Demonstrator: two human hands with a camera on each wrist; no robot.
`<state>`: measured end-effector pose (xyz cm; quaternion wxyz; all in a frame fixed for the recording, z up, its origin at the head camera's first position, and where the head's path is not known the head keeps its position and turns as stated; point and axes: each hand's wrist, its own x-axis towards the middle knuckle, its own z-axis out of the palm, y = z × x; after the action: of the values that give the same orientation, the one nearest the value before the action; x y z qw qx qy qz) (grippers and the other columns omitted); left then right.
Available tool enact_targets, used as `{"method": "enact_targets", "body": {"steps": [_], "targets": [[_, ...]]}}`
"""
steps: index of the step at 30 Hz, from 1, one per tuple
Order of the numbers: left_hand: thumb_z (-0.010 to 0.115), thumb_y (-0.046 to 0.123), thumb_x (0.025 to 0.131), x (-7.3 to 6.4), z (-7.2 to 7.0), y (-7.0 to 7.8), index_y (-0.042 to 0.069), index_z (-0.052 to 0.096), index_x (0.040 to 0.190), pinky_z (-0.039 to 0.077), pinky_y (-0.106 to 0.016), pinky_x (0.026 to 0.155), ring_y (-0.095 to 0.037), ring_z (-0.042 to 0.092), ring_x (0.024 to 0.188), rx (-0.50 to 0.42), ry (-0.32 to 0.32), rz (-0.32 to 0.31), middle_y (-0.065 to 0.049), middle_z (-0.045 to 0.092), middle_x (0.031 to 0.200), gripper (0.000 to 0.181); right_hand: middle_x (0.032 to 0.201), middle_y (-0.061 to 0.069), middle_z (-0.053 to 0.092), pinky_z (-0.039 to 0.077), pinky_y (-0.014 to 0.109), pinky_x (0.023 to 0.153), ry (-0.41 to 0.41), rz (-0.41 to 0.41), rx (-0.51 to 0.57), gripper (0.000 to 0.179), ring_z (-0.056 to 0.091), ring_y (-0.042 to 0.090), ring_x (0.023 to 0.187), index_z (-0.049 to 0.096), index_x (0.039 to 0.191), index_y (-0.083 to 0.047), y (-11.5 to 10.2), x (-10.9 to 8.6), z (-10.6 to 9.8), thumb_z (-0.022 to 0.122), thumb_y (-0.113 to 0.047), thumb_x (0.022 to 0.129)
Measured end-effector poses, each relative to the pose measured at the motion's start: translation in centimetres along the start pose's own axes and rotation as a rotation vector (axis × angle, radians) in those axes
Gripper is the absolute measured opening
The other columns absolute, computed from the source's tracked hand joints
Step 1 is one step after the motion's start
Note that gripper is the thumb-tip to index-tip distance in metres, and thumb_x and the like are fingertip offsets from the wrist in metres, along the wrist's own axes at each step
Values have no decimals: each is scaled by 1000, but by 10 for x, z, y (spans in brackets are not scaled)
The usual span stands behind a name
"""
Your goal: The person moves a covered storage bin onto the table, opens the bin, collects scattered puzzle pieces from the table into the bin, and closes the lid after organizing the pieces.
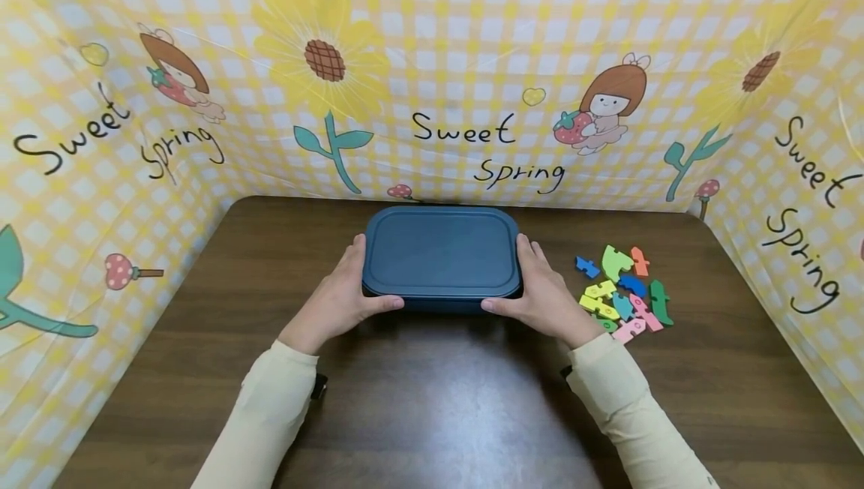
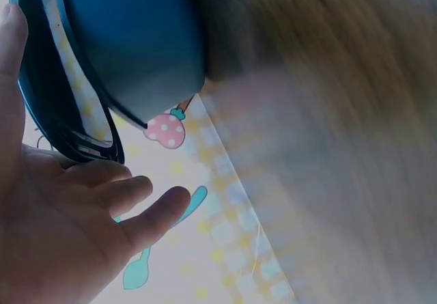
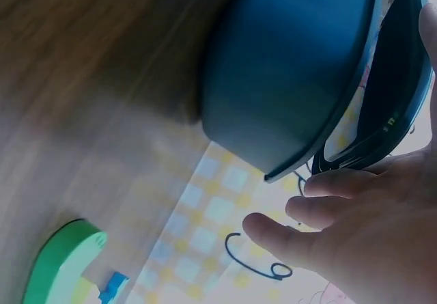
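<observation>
Hands (image 1: 337,290) (image 1: 543,290) holding lid (image 1: 442,249), wrist views alone showing gap above box (image 3: 280,72)

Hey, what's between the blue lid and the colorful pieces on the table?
In the head view, the right hand lies between the lid and pieces, then bare tabletop beside the hand.

We are observing a brown wood-grain table (image 1: 169,369). On its right side, flat notched pieces (image 1: 631,286) in blue, green, yellow, pink and orange are lying clustered. Behind it, we are noting yellow-and-white checked cloth (image 1: 466,24) printed with sunflowers (image 1: 325,60).
</observation>
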<state>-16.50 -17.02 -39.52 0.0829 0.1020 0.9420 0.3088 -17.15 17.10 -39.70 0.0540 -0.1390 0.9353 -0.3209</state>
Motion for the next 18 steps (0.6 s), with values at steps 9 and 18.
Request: {"method": "enact_targets", "body": {"steps": [9,18], "targets": [[74,65,82,-16,-14,-11,9,-13,160,25,-60,114,-44,12,150,21,42,3,-18,-3,167,130,167,19,7,17,70,111,35,-67,0,126,-2,36,153,5,162,-3,-20,3,9,81,-58,79],[76,59,84,-32,-28,-24,3,-8,160,0,-67,114,-37,-3,153,81,96,24,-18,-1,167,127,167,17,9,14,71,111,30,-97,-20,125,-2,37,153,5,162,-3,-41,4,16,80,-60,80]]}}
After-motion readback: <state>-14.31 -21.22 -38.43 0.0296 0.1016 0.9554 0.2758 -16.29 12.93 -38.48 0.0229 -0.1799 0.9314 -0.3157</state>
